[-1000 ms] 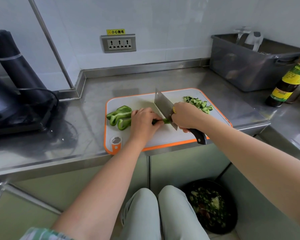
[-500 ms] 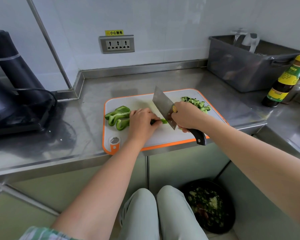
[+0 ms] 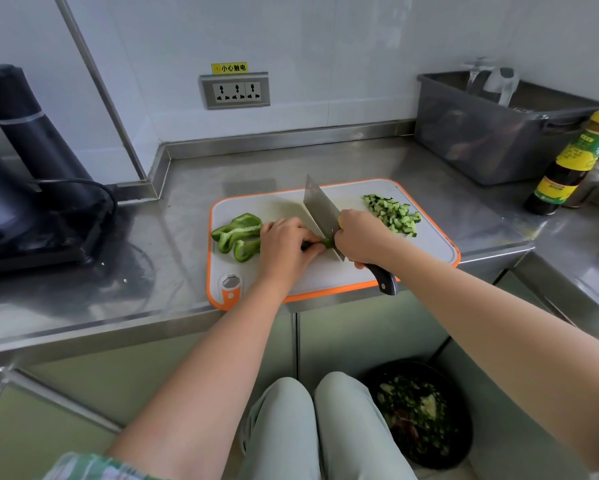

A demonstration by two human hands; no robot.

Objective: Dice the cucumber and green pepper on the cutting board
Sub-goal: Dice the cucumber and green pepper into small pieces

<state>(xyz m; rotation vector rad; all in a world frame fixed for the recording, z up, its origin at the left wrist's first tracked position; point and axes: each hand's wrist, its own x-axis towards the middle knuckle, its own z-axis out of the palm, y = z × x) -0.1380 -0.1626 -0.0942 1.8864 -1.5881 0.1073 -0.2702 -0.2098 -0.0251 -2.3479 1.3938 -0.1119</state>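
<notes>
Green pepper strip (image 3: pixel 326 241) mid-dice on the cutting board (image 3: pixel 429 244).
My left hand (image 3: pixel 287 251) pins it, fingers curled just beside the blade; my right hand (image 3: pixel 363 237) grips the cleaver (image 3: pixel 320 209). Risk: a nicked fingertip if the strip skids. Uncut pepper pieces (image 3: pixel 239 237) left, diced cucumber (image 3: pixel 393 214) far right. Wall sticker (image 3: pixel 234 67) reads 小心触电; bottle (image 3: pixel 568 168) label illegible.

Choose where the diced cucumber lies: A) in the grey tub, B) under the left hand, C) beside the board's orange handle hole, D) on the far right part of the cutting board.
D: the diced cucumber is heaped on the far right part of the cutting board, just beyond the right hand gripping the cleaver.
</notes>
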